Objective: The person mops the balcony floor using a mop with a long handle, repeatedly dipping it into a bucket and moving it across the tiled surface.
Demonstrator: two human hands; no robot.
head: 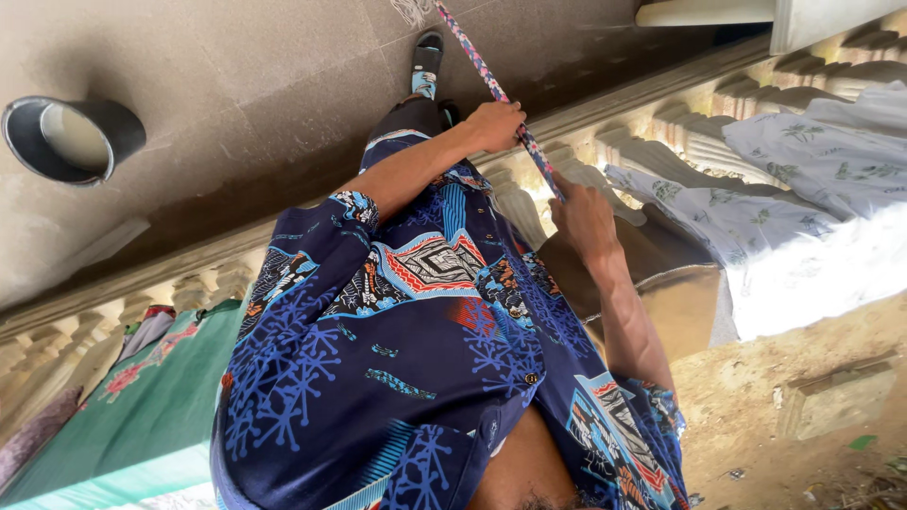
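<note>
Both my hands grip a long thin handle (478, 62) wrapped in a pink and blue flowered pattern. My left hand (495, 124) holds it higher up, my right hand (580, 219) lower down near its end. The handle runs away from me to the floor, where a white fringed head (412, 9) shows at the frame's top edge. My blue patterned shirt (416, 349) fills the middle of the view. My foot in a dark sandal (427, 59) stands beside the handle.
A black bucket (71, 137) with pale liquid stands on the grey tiled floor (246, 66) at the left. A concrete balustrade (661, 142) runs across, with white flowered cloths (803, 161) and a green cloth (142, 406) draped over it. Sandy ground (803, 416) lies beyond.
</note>
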